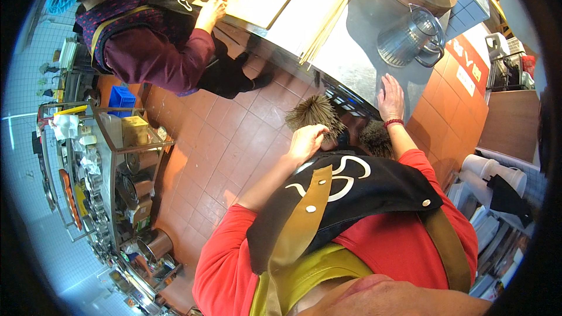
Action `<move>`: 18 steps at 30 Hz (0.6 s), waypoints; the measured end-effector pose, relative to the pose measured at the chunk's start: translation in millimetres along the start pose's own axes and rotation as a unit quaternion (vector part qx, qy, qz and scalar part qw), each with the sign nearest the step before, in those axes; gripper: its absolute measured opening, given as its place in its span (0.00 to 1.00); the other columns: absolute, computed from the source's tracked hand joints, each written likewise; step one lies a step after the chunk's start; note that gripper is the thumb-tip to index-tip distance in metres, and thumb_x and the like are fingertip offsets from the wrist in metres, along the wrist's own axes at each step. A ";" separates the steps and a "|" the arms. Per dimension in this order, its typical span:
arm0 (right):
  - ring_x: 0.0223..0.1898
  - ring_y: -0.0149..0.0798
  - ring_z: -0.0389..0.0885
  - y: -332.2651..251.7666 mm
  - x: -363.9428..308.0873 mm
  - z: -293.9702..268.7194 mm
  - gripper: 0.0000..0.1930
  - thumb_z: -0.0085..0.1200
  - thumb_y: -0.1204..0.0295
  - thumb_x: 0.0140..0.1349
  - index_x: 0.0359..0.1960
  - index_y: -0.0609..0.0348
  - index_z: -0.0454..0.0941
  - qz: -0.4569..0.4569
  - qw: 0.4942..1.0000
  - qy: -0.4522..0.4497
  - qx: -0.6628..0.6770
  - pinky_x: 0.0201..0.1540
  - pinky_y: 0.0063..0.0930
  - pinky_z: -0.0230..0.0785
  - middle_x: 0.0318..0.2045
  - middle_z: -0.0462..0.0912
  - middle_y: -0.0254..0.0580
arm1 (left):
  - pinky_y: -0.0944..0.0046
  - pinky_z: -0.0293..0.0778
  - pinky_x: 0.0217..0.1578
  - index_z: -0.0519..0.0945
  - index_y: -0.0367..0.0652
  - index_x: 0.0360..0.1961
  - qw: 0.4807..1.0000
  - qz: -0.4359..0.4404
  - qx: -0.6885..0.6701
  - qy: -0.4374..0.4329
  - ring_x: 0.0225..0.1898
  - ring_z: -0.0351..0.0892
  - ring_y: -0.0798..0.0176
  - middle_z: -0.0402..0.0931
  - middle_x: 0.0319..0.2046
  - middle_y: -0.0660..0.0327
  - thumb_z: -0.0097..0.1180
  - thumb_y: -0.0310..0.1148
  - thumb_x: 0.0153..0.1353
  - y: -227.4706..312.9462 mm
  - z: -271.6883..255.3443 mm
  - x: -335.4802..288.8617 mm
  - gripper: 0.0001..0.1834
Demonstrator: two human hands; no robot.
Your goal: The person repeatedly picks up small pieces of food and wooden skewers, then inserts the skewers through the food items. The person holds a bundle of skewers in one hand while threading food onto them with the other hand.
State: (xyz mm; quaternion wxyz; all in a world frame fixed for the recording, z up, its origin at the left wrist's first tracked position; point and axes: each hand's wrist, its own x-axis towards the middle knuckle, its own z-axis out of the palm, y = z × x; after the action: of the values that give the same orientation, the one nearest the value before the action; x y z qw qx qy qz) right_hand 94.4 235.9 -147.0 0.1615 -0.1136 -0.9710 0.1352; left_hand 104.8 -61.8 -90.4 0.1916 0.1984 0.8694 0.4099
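Note:
My left hand is closed, thumb and fingertips together, in front of my black apron. Whatever it pinches, if anything, is hidden. Just beyond it is a bristly, grey-brown tuft, and I cannot tell whether the hand touches it. A darker, shaggy tuft shows between my two arms. My right hand lies with straight fingers on the near edge of the pale worktop. A clear ribbed pitcher with a dark handle stands beyond that hand. Several long thin sticks lie on the worktop.
At the far left, another person reaches a hand onto the worktop. A metal shelf rack with pots stands at left, near a blue crate. White tubs are at right. Red-brown tiles cover the floor.

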 end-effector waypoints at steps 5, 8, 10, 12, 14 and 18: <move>0.60 0.41 0.62 -1.4 0.1 -1.8 0.20 0.49 0.72 0.55 0.52 0.55 0.69 -0.005 1.000 -0.002 -0.003 0.62 0.36 0.54 0.57 0.68 0.38 | 0.60 0.74 0.35 0.79 0.45 0.35 1.000 0.010 0.000 0.003 0.32 0.78 0.54 0.78 0.28 0.55 0.52 0.25 0.51 -0.1 -2.0 -0.9 0.09; 0.60 0.41 0.62 -1.3 -0.3 -2.0 0.20 0.50 0.72 0.55 0.52 0.55 0.68 -0.010 1.000 0.001 -0.005 0.62 0.36 0.54 0.57 0.67 0.38 | 0.60 0.74 0.36 0.79 0.45 0.35 1.000 0.013 0.002 0.004 0.32 0.78 0.54 0.78 0.28 0.55 0.52 0.25 0.51 0.4 -2.1 -1.6 0.09; 0.60 0.41 0.62 -0.8 -0.7 -2.0 0.20 0.50 0.72 0.55 0.52 0.55 0.68 -0.010 1.000 0.002 -0.005 0.62 0.36 0.54 0.57 0.67 0.38 | 0.60 0.74 0.36 0.79 0.45 0.35 1.000 0.011 0.004 0.003 0.33 0.78 0.53 0.78 0.28 0.55 0.52 0.25 0.51 0.8 -1.5 -2.0 0.09; 0.60 0.41 0.62 -0.4 -0.8 -1.7 0.20 0.50 0.72 0.55 0.52 0.55 0.69 -0.010 1.000 0.005 -0.002 0.61 0.36 0.55 0.57 0.67 0.38 | 0.60 0.74 0.36 0.79 0.45 0.35 1.000 0.006 0.006 0.000 0.33 0.78 0.53 0.78 0.28 0.54 0.52 0.25 0.51 1.1 -0.7 -2.2 0.09; 0.60 0.41 0.63 -0.1 -0.5 -1.2 0.20 0.50 0.72 0.55 0.52 0.55 0.69 -0.009 1.000 0.003 -0.003 0.61 0.36 0.55 0.57 0.67 0.38 | 0.60 0.74 0.36 0.79 0.45 0.35 1.000 0.008 0.001 0.001 0.33 0.78 0.53 0.78 0.28 0.54 0.52 0.25 0.51 1.4 0.3 -2.3 0.09; 0.60 0.41 0.63 0.0 -0.3 -0.3 0.20 0.49 0.71 0.56 0.52 0.55 0.69 -0.007 1.000 0.005 -0.005 0.61 0.36 0.55 0.57 0.68 0.38 | 0.59 0.74 0.36 0.79 0.45 0.35 1.000 0.019 0.000 0.004 0.33 0.78 0.53 0.78 0.28 0.54 0.53 0.26 0.51 2.2 2.0 -1.4 0.09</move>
State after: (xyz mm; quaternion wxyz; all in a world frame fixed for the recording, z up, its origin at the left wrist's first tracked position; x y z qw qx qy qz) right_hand 94.8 235.8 -146.8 0.1668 -0.1082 -0.9716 0.1285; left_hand 107.4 -60.0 -89.6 0.1804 0.2137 0.8662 0.4142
